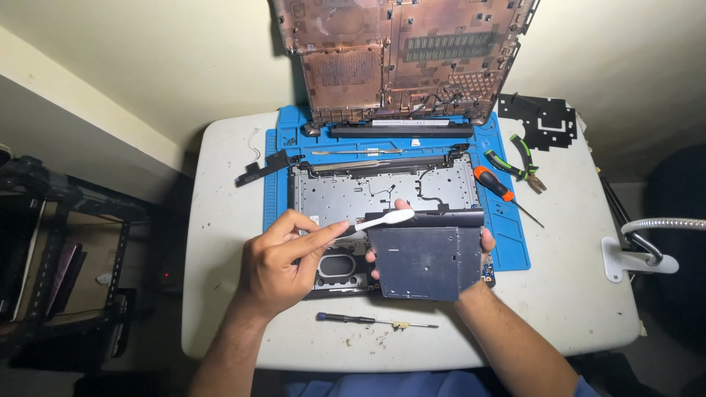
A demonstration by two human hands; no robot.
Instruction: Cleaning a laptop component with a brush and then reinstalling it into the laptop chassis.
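Two hands busy: your left hand (276, 261) pinched a white toothbrush (379, 220), bristles on the optical drive's (426, 261) top edge. Your right hand (482, 242) gripped that drive from underneath, above the laptop chassis (382, 191) on the worktop (220, 220).

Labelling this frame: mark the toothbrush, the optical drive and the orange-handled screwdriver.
toothbrush (387, 218), head view, on its white head.
optical drive (421, 261), head view, middle of its dark flat face.
orange-handled screwdriver (491, 181), head view, on the orange grip.
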